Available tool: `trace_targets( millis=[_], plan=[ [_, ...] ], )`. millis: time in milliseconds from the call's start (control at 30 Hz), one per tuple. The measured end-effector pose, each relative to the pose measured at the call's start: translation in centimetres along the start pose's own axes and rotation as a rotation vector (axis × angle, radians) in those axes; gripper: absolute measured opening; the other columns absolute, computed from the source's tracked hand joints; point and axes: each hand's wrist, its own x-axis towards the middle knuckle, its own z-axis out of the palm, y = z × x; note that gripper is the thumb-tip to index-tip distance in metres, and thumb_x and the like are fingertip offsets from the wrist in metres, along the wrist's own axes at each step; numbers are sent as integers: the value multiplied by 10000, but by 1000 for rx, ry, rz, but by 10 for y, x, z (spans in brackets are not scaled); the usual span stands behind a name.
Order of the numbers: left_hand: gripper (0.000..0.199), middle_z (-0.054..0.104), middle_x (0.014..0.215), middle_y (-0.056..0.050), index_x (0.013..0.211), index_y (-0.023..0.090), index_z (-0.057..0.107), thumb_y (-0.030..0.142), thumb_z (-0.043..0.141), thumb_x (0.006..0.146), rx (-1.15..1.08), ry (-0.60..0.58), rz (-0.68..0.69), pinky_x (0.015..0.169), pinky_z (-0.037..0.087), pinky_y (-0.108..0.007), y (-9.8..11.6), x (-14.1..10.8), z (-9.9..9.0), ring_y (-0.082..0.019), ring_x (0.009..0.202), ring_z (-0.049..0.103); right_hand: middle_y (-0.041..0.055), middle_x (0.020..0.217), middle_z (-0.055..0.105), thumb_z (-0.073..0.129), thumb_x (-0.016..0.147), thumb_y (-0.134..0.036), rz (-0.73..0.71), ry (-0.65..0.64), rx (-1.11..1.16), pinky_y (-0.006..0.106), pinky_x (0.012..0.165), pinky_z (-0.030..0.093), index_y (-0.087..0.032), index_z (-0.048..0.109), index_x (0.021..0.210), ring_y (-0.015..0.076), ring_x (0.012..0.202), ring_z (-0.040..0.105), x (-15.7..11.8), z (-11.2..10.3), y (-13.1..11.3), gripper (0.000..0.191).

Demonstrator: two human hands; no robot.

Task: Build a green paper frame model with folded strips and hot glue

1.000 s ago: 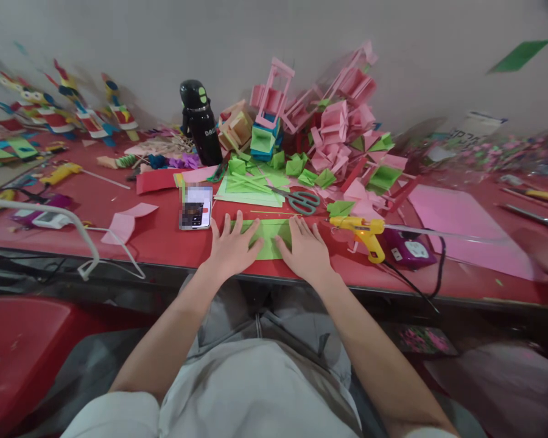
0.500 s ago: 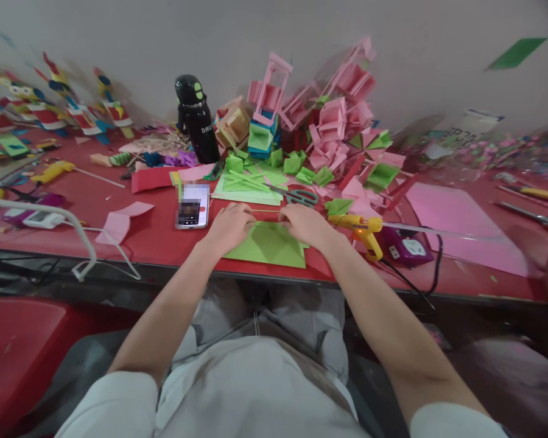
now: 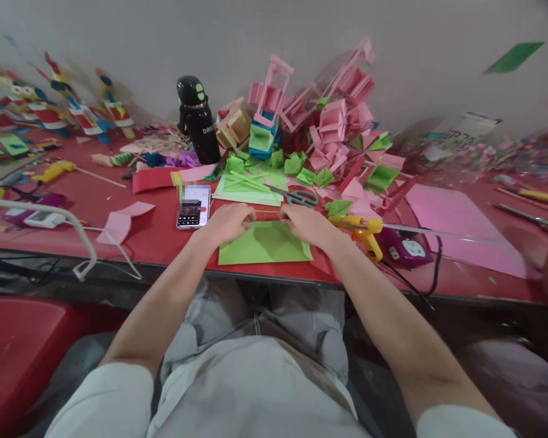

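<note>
A light green sheet of paper (image 3: 265,246) lies near the table's front edge. My left hand (image 3: 232,222) is at its far left corner, with curled fingers closed on the edge. On the far right corner, my right hand (image 3: 304,222) is closed in the same way. The fingertips of both hands are partly hidden. Just beyond the paper, a thin yellowish strip (image 3: 267,211) spans the gap between my hands. Grey-handled scissors (image 3: 301,198) rest behind my right hand, and a phone (image 3: 194,210) lies beside my left.
To the right are a yellow glue gun (image 3: 363,231), a purple box with a cord (image 3: 406,246) and pink paper (image 3: 466,225). Pink folded paper models (image 3: 333,121) and a black bottle (image 3: 198,121) stand at the back. A white curved bar (image 3: 84,237) crosses the left side.
The green paper now lies straighter, its near edge level with the table edge. Both hands have shifted only slightly.
</note>
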Motion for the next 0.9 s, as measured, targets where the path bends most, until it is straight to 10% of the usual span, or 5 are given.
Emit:
trace_targets(
  millis=[900],
  plan=[
    [309,649,1193,-126,1129,150,709,233,448,986,171,152,-125,800,569,-361,43,-33,25,-282,1099,633,161,1084,702,437,981,-121,99,93,-214,396,885,504,-124,746,1048,299,1079,627,-25,12,-39,317]
  ],
)
